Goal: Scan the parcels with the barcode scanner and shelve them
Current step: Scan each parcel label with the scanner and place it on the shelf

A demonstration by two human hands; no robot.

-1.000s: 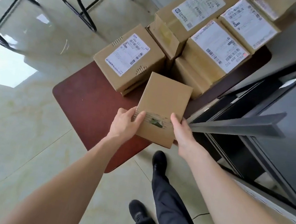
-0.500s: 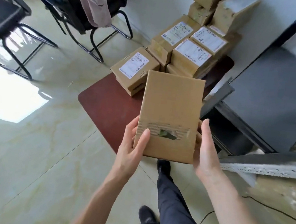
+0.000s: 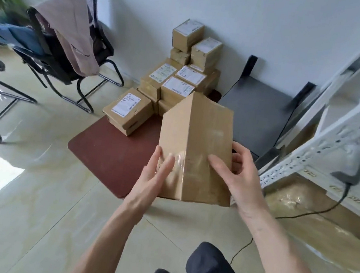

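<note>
I hold a plain brown cardboard parcel (image 3: 198, 143) in mid-air between both hands, one corner edge turned toward me, clear tape over its lower part. My left hand (image 3: 154, 176) lies flat against its left face with straight fingers. My right hand (image 3: 238, 173) grips the right side, thumb on the near face and fingers curled behind. No label shows on the faces I see. A barcode scanner (image 3: 354, 164), blurred, hangs on the white shelf rack (image 3: 324, 144) at the right, its cable trailing to the floor. More labelled parcels (image 3: 177, 83) are stacked against the wall.
The stack stands on a dark red mat (image 3: 113, 150). A low dark grey shelf unit (image 3: 255, 114) sits beside it. Black chairs (image 3: 71, 53) with clothing draped over them stand at the left. A brown wrapped bundle (image 3: 315, 213) lies under the rack. My leg and shoe are below.
I have lifted the parcel higher and turned it, so a corner edge faces me instead of the flat torn face. My view has risen toward the wall and rack.
</note>
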